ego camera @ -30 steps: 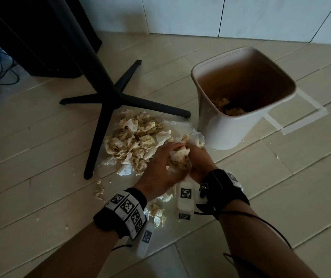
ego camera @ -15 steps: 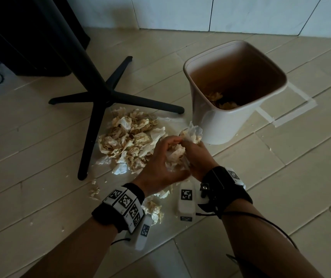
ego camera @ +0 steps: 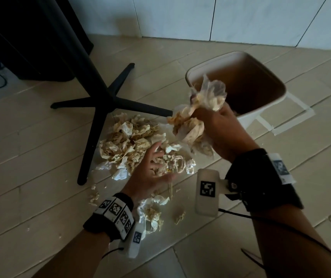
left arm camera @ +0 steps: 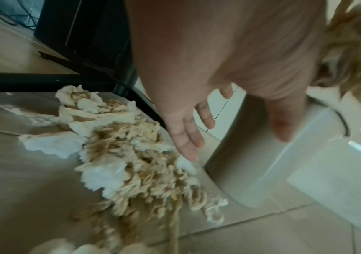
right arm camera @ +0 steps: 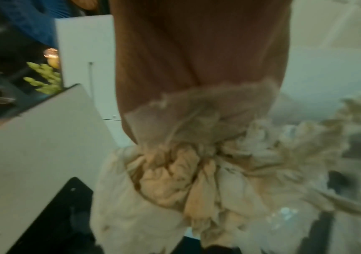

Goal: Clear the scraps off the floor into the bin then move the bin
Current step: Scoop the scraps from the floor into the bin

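A heap of crumpled, stained paper scraps (ego camera: 132, 143) (left arm camera: 118, 153) lies on the floor beside the cream bin (ego camera: 268, 115) (left arm camera: 251, 154). My right hand (ego camera: 216, 121) grips a big wad of scraps (ego camera: 198, 109) (right arm camera: 207, 171), raised at the bin's near rim. My left hand (ego camera: 152, 167) (left arm camera: 199, 123) hovers low over the near edge of the heap, fingers spread and straight, holding nothing. The bin's bottom is hidden behind the wad and my right hand.
A black cross-shaped table base (ego camera: 98, 105) stands just left of the heap, one leg reaching toward the bin. White tape marks (ego camera: 285, 125) lie on the floor right of the bin. Small loose scraps (ego camera: 152, 215) sit near my left wrist. A white wall runs behind.
My right hand has lifted the wad from the floor up toward the bin's rim. My left hand has let go of it and spread open over the heap.
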Action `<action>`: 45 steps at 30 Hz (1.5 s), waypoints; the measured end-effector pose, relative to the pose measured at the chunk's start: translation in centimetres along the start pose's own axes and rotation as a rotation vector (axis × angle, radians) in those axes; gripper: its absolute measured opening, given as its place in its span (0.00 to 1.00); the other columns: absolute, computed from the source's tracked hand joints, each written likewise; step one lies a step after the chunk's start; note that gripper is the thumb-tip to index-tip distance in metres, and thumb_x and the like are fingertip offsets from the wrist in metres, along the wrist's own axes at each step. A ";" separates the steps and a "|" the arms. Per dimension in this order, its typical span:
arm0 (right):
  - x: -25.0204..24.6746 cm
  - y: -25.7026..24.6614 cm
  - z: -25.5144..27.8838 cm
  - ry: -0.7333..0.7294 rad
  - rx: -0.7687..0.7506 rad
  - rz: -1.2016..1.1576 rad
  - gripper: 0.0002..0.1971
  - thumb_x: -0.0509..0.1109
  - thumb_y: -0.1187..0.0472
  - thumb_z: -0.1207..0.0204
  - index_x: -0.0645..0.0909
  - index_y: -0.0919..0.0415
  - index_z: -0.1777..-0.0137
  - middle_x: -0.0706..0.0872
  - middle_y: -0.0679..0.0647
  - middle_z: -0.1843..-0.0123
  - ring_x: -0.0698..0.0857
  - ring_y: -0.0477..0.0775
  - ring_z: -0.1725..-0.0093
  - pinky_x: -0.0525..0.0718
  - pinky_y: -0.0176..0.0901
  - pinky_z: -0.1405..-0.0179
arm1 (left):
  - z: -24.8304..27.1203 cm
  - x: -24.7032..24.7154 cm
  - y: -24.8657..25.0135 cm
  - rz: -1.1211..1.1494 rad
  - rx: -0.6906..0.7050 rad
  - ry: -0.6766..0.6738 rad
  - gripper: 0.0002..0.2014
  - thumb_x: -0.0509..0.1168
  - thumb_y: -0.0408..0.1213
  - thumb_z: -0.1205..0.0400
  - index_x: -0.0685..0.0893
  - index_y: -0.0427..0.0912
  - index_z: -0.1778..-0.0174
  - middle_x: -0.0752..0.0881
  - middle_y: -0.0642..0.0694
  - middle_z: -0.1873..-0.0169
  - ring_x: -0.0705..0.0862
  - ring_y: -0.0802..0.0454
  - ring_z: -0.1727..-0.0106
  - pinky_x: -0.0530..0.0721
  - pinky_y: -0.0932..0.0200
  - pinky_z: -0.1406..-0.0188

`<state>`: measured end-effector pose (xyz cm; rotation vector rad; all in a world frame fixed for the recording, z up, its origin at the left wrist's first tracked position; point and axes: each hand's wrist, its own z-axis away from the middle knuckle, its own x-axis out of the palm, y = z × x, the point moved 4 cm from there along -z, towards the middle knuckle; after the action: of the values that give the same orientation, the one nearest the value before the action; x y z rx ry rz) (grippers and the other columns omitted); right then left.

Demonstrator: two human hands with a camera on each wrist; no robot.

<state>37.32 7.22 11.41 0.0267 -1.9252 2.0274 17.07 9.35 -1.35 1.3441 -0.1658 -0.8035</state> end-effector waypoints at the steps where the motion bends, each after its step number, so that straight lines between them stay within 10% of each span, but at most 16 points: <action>1: -0.3 -1.5 -0.1 0.003 -0.063 0.037 0.08 0.63 0.73 0.21 0.82 0.63 0.54 0.87 0.65 0.55 0.89 0.63 0.53 0.89 0.61 0.47 | -0.1 -0.1 -1.2 -0.056 -0.023 0.020 0.45 0.78 0.54 0.29 0.58 0.72 0.21 0.73 0.57 0.25 0.79 0.53 0.29 0.83 0.55 0.42; 6: -2.8 -7.0 -2.7 0.142 -0.235 0.165 0.12 0.63 0.75 0.23 0.83 0.61 0.62 0.90 0.58 0.62 0.92 0.58 0.57 0.92 0.56 0.55 | 0.3 0.9 -6.0 -0.385 -0.034 -0.056 0.38 0.73 0.61 0.26 0.60 0.74 0.24 0.68 0.55 0.22 0.70 0.57 0.27 0.76 0.65 0.43; 8: -4.1 -8.0 -4.2 0.212 -0.278 0.255 0.09 0.64 0.71 0.24 0.83 0.62 0.62 0.91 0.63 0.60 0.92 0.63 0.56 0.91 0.64 0.52 | 0.9 1.7 -7.7 -0.588 -0.043 -0.143 0.42 0.69 0.69 0.31 0.52 0.81 0.25 0.60 0.58 0.18 0.63 0.52 0.20 0.75 0.51 0.32; 11: -6.1 -8.2 -6.6 0.290 -0.279 0.396 0.06 0.64 0.69 0.25 0.84 0.66 0.55 0.91 0.63 0.57 0.92 0.58 0.57 0.91 0.57 0.51 | 1.7 3.1 -9.8 -0.808 -0.077 -0.255 0.50 0.62 0.80 0.37 0.39 0.84 0.25 0.36 0.64 0.15 0.47 0.46 0.13 0.60 0.28 0.22; 16: -8.5 -5.5 -9.3 0.357 -0.068 0.779 0.27 0.68 0.45 0.36 0.79 0.52 0.35 0.78 0.59 0.34 0.82 0.62 0.36 0.81 0.63 0.32 | 3.0 4.1 -10.6 -0.995 -0.083 -0.393 0.55 0.60 0.81 0.36 0.32 0.76 0.21 0.25 0.60 0.18 0.32 0.43 0.15 0.46 0.34 0.16; 20: -10.1 -2.7 -9.5 0.275 0.162 0.953 0.48 0.79 0.32 0.40 0.63 0.44 0.22 0.58 0.61 0.18 0.65 0.72 0.21 0.67 0.65 0.20 | 3.8 3.5 -12.3 -1.084 0.053 -0.416 0.48 0.61 0.73 0.29 0.41 0.73 0.17 0.37 0.55 0.14 0.35 0.40 0.14 0.49 0.36 0.15; 26: -10.3 -1.0 -9.5 0.155 0.265 1.032 0.56 0.82 0.33 0.45 0.57 0.39 0.18 0.61 0.56 0.22 0.67 0.69 0.23 0.70 0.66 0.22 | 4.9 3.1 -11.9 -1.064 0.250 -0.348 0.33 0.74 0.55 0.29 0.72 0.67 0.26 0.74 0.55 0.24 0.77 0.43 0.26 0.83 0.46 0.34; 30: -8.5 -2.3 -10.0 0.177 0.195 1.123 0.48 0.77 0.34 0.38 0.61 0.42 0.18 0.66 0.61 0.21 0.71 0.73 0.24 0.70 0.66 0.23 | 4.5 2.7 -11.8 -1.010 0.252 -0.270 0.26 0.77 0.37 0.32 0.80 0.62 0.41 0.76 0.59 0.38 0.77 0.54 0.35 0.88 0.63 0.54; 36: -4.8 -4.0 -9.7 0.117 -0.035 1.229 0.31 0.71 0.43 0.26 0.72 0.47 0.23 0.70 0.59 0.23 0.69 0.67 0.23 0.72 0.68 0.26 | 1.5 1.6 -8.7 -0.925 0.076 -0.277 0.17 0.68 0.29 0.22 0.86 0.50 0.40 0.79 0.54 0.39 0.79 0.56 0.37 0.82 0.60 0.39; 45: -2.1 -4.3 -10.3 -0.107 -0.193 1.380 0.20 0.68 0.47 0.20 0.78 0.47 0.28 0.74 0.55 0.26 0.73 0.61 0.26 0.74 0.65 0.31 | -6.4 -0.9 2.2 -0.963 0.033 -0.195 0.20 0.63 0.27 0.20 0.84 0.46 0.34 0.84 0.43 0.39 0.83 0.48 0.43 0.78 0.62 0.47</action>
<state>42.67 16.87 14.19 -1.6693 -2.4698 2.4616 20.83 15.03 -0.77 1.3540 0.3533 -1.7411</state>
